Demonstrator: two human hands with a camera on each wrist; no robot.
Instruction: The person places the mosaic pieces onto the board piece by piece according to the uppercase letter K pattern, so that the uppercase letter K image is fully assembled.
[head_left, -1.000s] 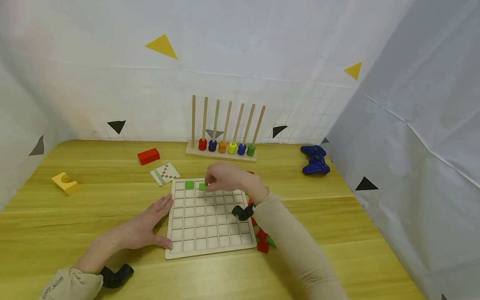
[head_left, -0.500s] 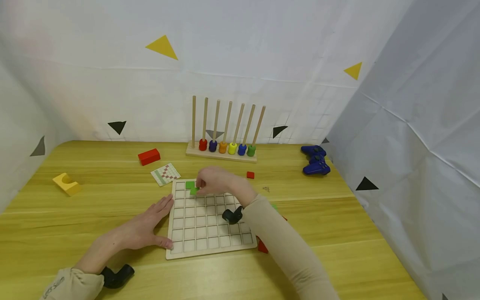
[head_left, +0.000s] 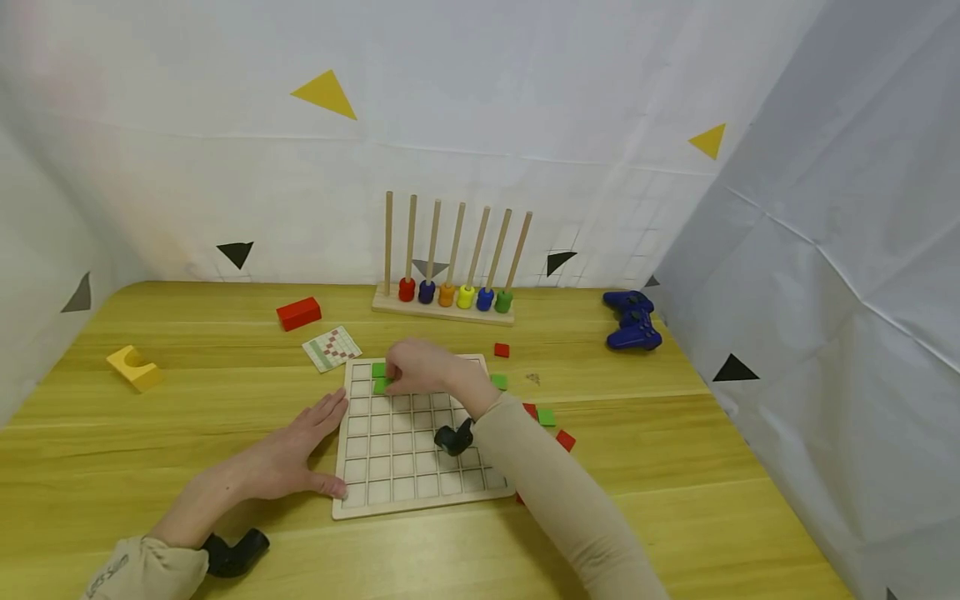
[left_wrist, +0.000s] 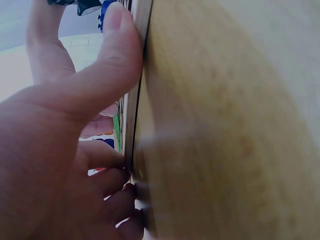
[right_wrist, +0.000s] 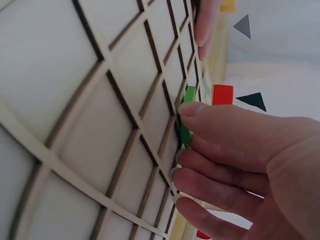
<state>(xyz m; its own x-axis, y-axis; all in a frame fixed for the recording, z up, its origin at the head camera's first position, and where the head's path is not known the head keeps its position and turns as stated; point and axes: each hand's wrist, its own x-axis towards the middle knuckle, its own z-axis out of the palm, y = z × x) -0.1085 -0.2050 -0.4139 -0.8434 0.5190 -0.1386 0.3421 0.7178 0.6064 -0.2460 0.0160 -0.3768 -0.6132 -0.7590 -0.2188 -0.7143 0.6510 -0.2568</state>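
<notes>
A wooden grid board [head_left: 401,442] lies on the table in the head view. My right hand [head_left: 427,368] is over its far left part, pinching a square green tile [right_wrist: 187,117] between thumb and index finger, close over a cell in the second row. Directly behind that tile, another green tile [head_left: 378,369] sits in a cell of the far row. My left hand [head_left: 288,454] lies along the board's left edge, fingers spread, with fingertips and thumb touching the rim. In the left wrist view the thumb [left_wrist: 117,55] rests against the board's side.
A pattern card [head_left: 332,348] and a red block [head_left: 298,314] lie beyond the board, a yellow arch block [head_left: 135,368] far left. A bead rack [head_left: 442,310] stands behind. Loose red and green tiles [head_left: 546,417] lie at the right, a blue game controller [head_left: 632,321] farther off.
My right hand has moved left across the board with the green tile, bringing it down to the second-row cell in front of the other green tile. The left hand stays put.
</notes>
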